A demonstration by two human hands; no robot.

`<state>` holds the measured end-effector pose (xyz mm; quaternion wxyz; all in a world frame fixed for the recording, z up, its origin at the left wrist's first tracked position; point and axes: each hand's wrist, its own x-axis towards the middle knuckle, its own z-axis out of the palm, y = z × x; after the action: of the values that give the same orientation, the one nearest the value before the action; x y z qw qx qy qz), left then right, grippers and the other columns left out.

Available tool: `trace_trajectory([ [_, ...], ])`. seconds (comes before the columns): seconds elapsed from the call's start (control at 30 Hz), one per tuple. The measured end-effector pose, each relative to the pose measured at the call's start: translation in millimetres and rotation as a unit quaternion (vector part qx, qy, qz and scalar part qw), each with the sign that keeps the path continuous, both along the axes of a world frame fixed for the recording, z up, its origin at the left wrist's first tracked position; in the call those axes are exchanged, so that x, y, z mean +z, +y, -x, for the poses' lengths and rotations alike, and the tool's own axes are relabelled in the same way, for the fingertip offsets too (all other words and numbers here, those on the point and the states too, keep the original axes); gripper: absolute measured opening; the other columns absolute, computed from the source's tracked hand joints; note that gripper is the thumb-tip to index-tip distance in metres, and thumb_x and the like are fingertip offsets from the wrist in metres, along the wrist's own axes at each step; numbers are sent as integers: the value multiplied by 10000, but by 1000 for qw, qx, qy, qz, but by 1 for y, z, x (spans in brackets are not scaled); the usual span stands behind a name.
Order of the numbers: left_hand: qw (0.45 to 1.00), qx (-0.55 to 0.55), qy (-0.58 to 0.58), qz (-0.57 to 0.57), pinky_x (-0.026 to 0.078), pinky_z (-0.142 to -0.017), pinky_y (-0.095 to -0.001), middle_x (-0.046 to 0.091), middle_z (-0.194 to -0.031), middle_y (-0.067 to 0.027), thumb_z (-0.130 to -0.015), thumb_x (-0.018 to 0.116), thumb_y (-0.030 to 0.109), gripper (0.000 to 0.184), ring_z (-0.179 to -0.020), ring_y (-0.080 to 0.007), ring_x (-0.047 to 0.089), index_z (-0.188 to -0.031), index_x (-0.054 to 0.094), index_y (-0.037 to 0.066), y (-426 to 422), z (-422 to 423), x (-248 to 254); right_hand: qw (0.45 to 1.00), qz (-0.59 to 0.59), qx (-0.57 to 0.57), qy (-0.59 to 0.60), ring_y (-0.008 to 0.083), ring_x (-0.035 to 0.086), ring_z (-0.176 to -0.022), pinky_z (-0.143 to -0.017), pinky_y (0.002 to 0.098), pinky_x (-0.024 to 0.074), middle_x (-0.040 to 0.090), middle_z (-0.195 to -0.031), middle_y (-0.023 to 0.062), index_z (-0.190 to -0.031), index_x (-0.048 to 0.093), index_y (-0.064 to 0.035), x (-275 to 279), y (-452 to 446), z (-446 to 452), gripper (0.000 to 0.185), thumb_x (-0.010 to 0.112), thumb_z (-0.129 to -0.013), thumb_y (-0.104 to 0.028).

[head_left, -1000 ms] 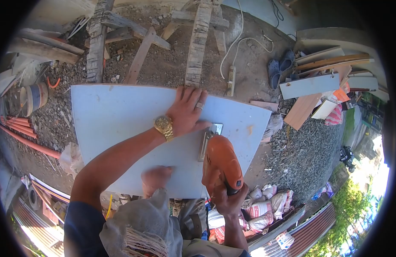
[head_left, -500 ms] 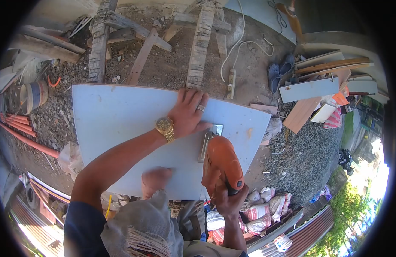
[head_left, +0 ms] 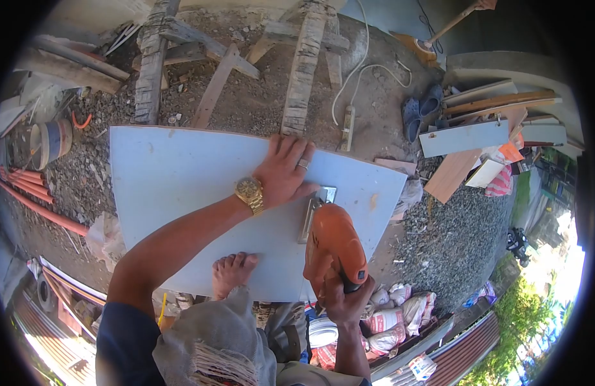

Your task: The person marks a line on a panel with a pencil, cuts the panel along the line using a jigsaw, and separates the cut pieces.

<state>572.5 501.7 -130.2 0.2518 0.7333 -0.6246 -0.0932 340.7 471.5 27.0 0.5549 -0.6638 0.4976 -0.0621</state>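
My right hand (head_left: 342,299) is wrapped around the handle of an orange jigsaw (head_left: 338,241). The jigsaw's metal base plate (head_left: 308,222) rests on a pale blue-white board (head_left: 182,167); its blade is hidden beneath the body. My left hand (head_left: 284,168), wearing a ring and a gold watch (head_left: 249,192), lies flat on the board near its far edge. Its fingertips reach that edge, and the thumb points toward the front of the base plate. A bare foot (head_left: 232,273) stands on the near part of the board.
Beyond the board are rough timber supports (head_left: 304,77), a power strip (head_left: 347,128) with a white cord, and blue clogs (head_left: 411,119). Wood offcuts (head_left: 465,136) and gravel (head_left: 458,225) lie right, sacks (head_left: 387,321) near right, orange pipes (head_left: 40,199) left. A long-handled thing (head_left: 453,24) shows upper right.
The foot, blurred before, is now sharp with toes spread on the board. At upper right, the long-handled thing has shifted. Both hands and the jigsaw hold nearly the same place.
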Motion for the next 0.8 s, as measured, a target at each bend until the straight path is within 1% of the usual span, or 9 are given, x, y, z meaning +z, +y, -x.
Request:
trace_trajectory([
  [0.27,1000,-2,-7,-16,295,-1042,-564,474,-1284,-242,-849,628,528,781,-1219,-384,404,-1245,521,-137,0,0,0,1000,11,-3,-2,106,563,-434,-392,255,438,557,-528,45,-811,589,45,1,-1,-2,138,595,-833,-91],
  [0.33,1000,-2,-8,-19,294,-1044,-561,474,-1285,-240,-856,619,528,780,-1220,-382,404,-1252,515,-136,1,0,-1,998,-40,-40,26,107,537,-578,-528,297,453,556,-596,55,-784,567,27,7,-2,-8,261,656,-799,-217],
  [0.37,1000,-1,-9,-18,295,-1043,-559,474,-1283,-238,-859,616,527,772,-1218,-381,404,-1250,516,-132,1,1,-1,998,-40,-40,26,107,537,-578,-528,297,453,556,-596,55,-784,567,27,6,-2,-8,261,656,-799,-217],
  [0.43,1000,1,-10,-17,296,-1043,-558,474,-1282,-235,-862,612,526,765,-1217,-380,405,-1247,518,-128,0,1,-1,1000,2,1,-15,103,565,-429,-388,250,435,560,-524,44,-784,580,24,0,-3,-5,136,593,-843,-98],
  [0.57,1000,7,-17,-11,302,-1040,-552,475,-1277,-230,-863,615,518,736,-1207,-379,411,-1227,533,-116,0,2,-2,1000,16,13,-16,103,563,-425,-388,248,434,556,-520,37,-766,574,11,-2,-3,-2,139,593,-844,-102],
  [0.63,1000,10,-18,-9,305,-1038,-550,475,-1276,-229,-861,618,514,727,-1204,-378,413,-1221,538,-113,-1,2,-2,1000,-1,-3,0,103,561,-423,-389,248,431,552,-517,30,-759,571,4,-1,-3,-3,138,593,-843,-104],
  [0.8,1000,12,-9,-3,318,-1029,-540,481,-1273,-221,-855,632,494,705,-1199,-368,419,-1202,550,-114,-1,2,-1,1000,10,-1,-8,100,557,-421,-389,248,424,554,-517,31,-732,571,0,-1,-5,-6,152,586,-840,-105],
])
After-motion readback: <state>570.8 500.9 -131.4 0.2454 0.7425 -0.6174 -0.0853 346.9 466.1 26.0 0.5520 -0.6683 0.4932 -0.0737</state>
